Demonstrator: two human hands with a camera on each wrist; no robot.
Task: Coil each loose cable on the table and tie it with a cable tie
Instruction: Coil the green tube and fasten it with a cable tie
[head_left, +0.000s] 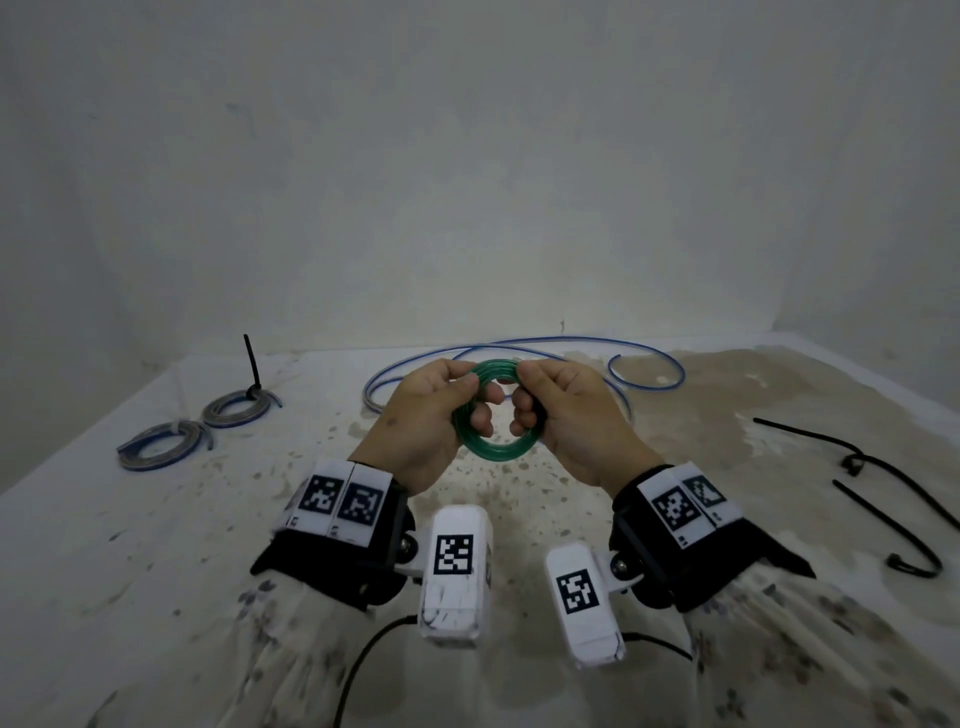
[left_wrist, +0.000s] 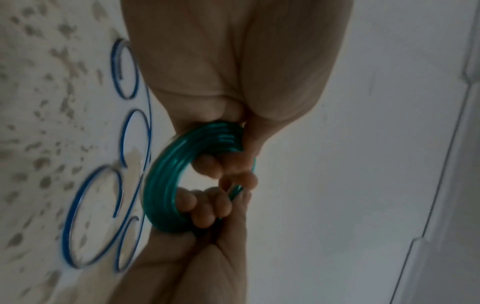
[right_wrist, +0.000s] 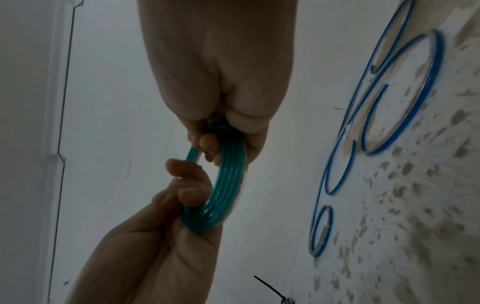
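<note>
We are holding the green cable coil (head_left: 489, 410) up between both hands above the table (head_left: 519, 519): our left hand (head_left: 421, 421) is curling its fingers round the coil's left side, and our right hand (head_left: 571, 415) is gripping the right side likewise. Just beyond our knuckles the loose blue cable (head_left: 519, 345) is lying sprawled; two black cable ties (head_left: 883, 499) are lying well off past our right hand.
</note>
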